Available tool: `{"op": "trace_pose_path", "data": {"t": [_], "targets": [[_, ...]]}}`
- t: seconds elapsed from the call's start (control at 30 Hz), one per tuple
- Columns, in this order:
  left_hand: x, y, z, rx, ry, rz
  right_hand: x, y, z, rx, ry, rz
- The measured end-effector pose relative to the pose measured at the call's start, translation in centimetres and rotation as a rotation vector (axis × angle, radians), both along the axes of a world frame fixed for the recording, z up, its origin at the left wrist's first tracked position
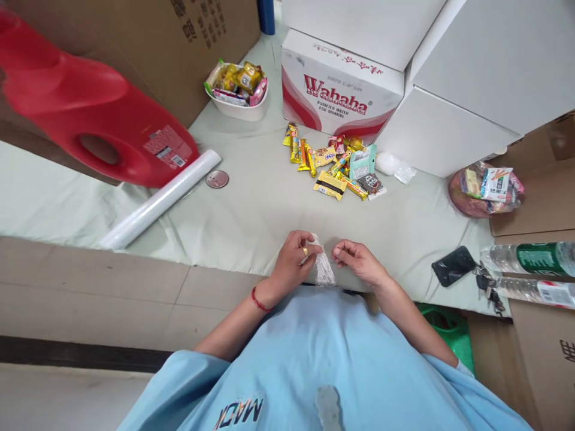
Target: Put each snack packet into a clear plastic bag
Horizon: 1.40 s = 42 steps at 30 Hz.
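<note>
At the table's front edge, close to my shirt, my left hand (294, 258) pinches the upper part of a crumpled clear plastic bag (324, 270). The bag hangs thin and flattened below the fingers. Just right of it is my right hand (358, 261), thumb and fingertips pressed together; whether something small is between them is hidden. Beyond both hands lies a loose pile of wrapped snacks (330, 185), mostly yellow, with a mint-green packet (362, 161) and a dark one (372, 183). A crumpled clear plastic piece (404, 173) lies beside the pile.
A white bowl (242, 111) of snacks and a Wahaha carton (336, 96) stand behind. Left are a red jug (103, 114), a plastic film roll (162, 200) and a round lid (217, 178). Right are a snack basket (467, 200), phone (453, 266), keys (487, 284) and bottles (539, 258).
</note>
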<state>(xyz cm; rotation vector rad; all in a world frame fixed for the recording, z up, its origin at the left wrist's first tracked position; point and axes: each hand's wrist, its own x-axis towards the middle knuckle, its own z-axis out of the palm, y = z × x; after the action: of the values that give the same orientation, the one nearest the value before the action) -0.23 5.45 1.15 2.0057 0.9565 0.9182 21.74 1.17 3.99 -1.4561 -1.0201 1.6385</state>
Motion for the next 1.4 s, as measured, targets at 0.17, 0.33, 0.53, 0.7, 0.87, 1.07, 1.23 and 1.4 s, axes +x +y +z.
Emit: {"op": "trace_pose_path", "data": {"t": [0.17,0.33,0.53,0.7,0.87,1.07,1.23,1.4], "targets": [[0.0,-0.1,-0.7,0.176,-0.054,0.017,-1.7,0.3,0.5,0.046,-0.011,0.028],[-0.4,-0.7,-0.6,-0.022,-0.184,0.071,-2.7,0.5,0.1,0.028,-0.002,-0.016],[-0.6,-1.2,0.6,-0.554,-0.368,0.231,-2.9,0.2,0.1,0.104,-0.121,-0.162],[-0.1,-1.1,1.1,-0.839,-0.317,0.229,-3.1,-0.2,0.6,0.112,-0.135,-0.099],[0.1,-1.0,0.4,-0.874,-0.129,0.183,-3.2,-0.7,-0.3,0.117,-0.140,-0.103],[0.4,-1.4,0.0,-0.737,-0.146,0.105,-3.0,-0.9,-1.6,0.049,-0.226,-0.012],[0.3,-1.7,1.0,-0.690,-0.284,0.203,-2.9,-1.2,-0.8,0.147,-0.240,-0.135],[0.4,-1.6,2.8,-0.814,-0.426,0.101,-3.1,-1.5,1.3,0.528,-0.533,-0.180]]}}
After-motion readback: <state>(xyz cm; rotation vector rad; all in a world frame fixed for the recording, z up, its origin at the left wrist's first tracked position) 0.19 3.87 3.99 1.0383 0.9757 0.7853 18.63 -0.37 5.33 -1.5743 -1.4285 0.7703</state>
